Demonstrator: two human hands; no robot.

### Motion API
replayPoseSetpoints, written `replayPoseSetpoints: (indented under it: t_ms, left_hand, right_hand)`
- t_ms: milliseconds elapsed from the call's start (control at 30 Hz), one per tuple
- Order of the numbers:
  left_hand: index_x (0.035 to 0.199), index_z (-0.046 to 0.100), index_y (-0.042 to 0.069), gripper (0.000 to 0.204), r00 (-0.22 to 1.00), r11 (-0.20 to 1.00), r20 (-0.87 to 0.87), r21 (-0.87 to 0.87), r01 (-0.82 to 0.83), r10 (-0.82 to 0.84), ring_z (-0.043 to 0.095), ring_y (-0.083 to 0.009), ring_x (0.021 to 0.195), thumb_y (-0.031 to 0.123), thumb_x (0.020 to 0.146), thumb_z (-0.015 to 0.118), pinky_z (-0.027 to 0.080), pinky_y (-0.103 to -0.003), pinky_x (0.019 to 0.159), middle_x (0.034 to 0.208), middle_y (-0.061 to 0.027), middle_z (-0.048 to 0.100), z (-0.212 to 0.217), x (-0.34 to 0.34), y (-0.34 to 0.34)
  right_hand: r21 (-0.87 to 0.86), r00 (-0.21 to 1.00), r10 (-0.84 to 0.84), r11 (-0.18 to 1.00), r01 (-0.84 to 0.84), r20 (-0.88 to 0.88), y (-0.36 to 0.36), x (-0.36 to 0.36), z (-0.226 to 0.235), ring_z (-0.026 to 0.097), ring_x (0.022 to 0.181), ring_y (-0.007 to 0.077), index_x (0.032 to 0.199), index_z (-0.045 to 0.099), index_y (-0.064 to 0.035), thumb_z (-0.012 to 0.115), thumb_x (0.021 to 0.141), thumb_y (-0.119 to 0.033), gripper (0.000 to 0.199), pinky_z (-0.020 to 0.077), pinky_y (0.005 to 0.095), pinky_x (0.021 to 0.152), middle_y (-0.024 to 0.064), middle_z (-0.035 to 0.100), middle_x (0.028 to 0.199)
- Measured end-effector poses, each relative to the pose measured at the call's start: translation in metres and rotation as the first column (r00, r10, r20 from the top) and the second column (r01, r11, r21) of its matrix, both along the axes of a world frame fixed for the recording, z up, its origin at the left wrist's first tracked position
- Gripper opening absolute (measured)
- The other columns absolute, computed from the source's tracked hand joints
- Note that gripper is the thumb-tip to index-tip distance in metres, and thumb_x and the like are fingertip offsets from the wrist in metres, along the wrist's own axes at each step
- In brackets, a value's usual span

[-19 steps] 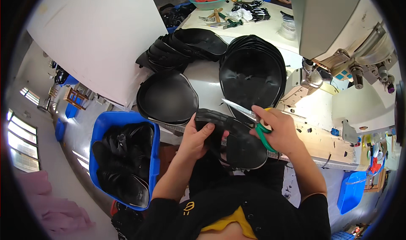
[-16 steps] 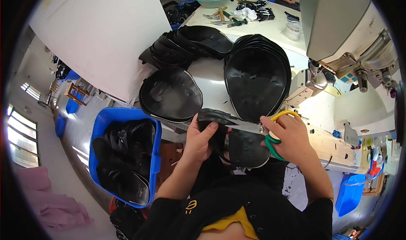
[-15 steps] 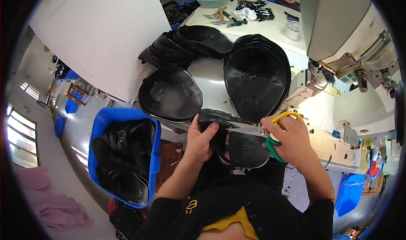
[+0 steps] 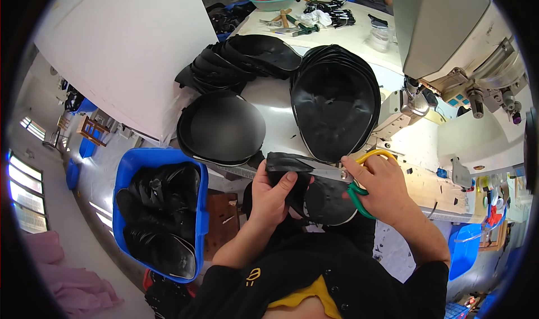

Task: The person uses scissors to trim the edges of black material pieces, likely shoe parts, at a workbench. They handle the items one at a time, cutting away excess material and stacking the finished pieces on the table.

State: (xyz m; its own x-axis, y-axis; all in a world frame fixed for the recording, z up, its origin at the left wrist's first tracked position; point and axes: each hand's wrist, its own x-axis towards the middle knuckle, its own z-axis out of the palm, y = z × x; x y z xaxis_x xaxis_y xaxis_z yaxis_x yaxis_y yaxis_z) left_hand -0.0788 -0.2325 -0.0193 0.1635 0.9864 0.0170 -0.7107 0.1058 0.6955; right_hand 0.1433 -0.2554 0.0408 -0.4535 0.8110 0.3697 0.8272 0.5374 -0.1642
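Left hand (image 4: 269, 195) around black piece (image 4: 328, 200), right hand (image 4: 383, 187) around green-and-yellow scissors (image 4: 338, 174).

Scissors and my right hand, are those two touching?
Touching. The head view shows it: your right hand is closed around the yellow and green handles of the scissors, with no gap between them.

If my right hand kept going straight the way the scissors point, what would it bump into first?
Probably the black piece held by the left hand. The scissors in the right hand point left, and they overlap it in this view, though depth is hard to judge.
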Motion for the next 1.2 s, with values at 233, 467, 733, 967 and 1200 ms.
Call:
replayPoseSetpoints:
  t_ms: [233,467,733,967,1200]
  left_hand:
    - [0.104,0.052,-0.001,0.020,0.998,0.999,-0.030,0.029,-0.045,0.046,0.064,-0.0193,0.089,0.003,0.087,0.062,0.054,-0.033,0.079,0.099,-0.0106,0.064,0.006,-0.002,-0.005]
    - [0.104,0.057,-0.002,0.017,0.989,0.991,-0.148,0.124,0.045,-0.026,0.062,-0.0131,0.089,0.004,0.088,0.061,0.051,-0.028,0.079,0.097,-0.0081,0.065,0.011,-0.003,-0.010]
    - [0.099,0.058,0.000,0.012,0.978,0.983,-0.207,0.180,0.042,-0.004,0.059,-0.0080,0.085,0.003,0.088,0.062,0.049,-0.023,0.077,0.094,-0.0034,0.064,0.007,0.000,-0.015]
    - [0.098,0.055,0.002,0.014,0.972,0.960,-0.229,0.279,0.014,0.053,0.057,-0.0059,0.086,-0.001,0.086,0.063,0.047,-0.022,0.077,0.094,-0.0014,0.062,0.008,0.007,-0.015]
    - [0.098,0.056,0.001,0.015,0.938,0.953,-0.345,0.290,0.087,0.020,0.056,-0.0066,0.088,-0.003,0.085,0.063,0.046,-0.023,0.079,0.095,-0.0019,0.062,0.006,0.006,-0.014]
  right_hand:
    - [-0.001,0.995,-0.006,1.000,0.006,0.103,-0.005,0.004,0.003,0.052,0.068,0.0225,0.123,0.054,-0.0121,0.075,0.070,-0.029,0.059,0.0418,0.0364,0.063,0.0053,0.049,0.075]
    - [0.103,0.997,0.076,0.992,-0.077,0.012,0.003,0.005,0.010,0.051,0.065,0.0205,0.122,0.054,-0.0128,0.075,0.070,-0.028,0.058,0.0414,0.0359,0.058,0.0038,0.047,0.072]
    - [0.052,0.987,0.050,0.997,-0.058,0.154,-0.006,0.008,0.020,0.051,0.066,0.0197,0.122,0.055,-0.0145,0.074,0.070,-0.030,0.057,0.0408,0.0354,0.060,0.0034,0.046,0.072]
    - [0.120,0.991,0.044,0.991,-0.059,0.129,-0.006,0.006,0.027,0.050,0.071,0.0194,0.123,0.055,-0.0156,0.074,0.069,-0.034,0.060,0.0383,0.0358,0.063,0.0037,0.045,0.075]
    - [0.115,0.980,0.031,0.992,-0.054,0.197,-0.005,0.005,0.027,0.051,0.064,0.0195,0.123,0.055,-0.0136,0.074,0.070,-0.032,0.059,0.0394,0.0342,0.059,0.0041,0.047,0.073]
